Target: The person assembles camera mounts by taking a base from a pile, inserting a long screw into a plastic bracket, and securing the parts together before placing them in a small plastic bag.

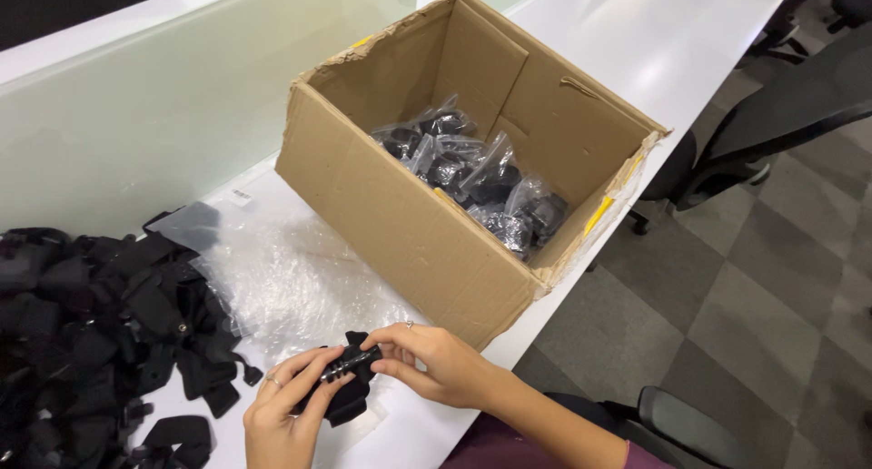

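Sorting progress, read left to right, with clock directions taken from the middle of the head view:

Loose pile: a large heap of black straps lies unbagged on the white desk at 8 to 9 o'clock; judged from its size, a good share of the work looks done.

Wrappers: a spread of empty clear plastic bags lies flat on the desk just right of the heap, between it and the box.

Left hand: the left hand at 7 o'clock has its fingers curled under and around a black strap piece; this grip is closed on it, holding it just above the desk edge.

Item in hand: the strap piece sits between both hands at 6 to 7 o'clock, close to the person's body, apart from the heap; a small dark ridged part runs across its top.

Right hand: the right hand at 6 o'clock pinches the right end of that ridged part between thumb and fingertips, so its grip is pressed together on the same piece.

Cardboard box: the open brown box stands on the desk at 12 to 3 o'clock, touching the wrappers' edge.

Left to do: several sealed clear bags of black parts cover the box floor; by my reading these remain untouched, so the job seems past halfway but unfinished.
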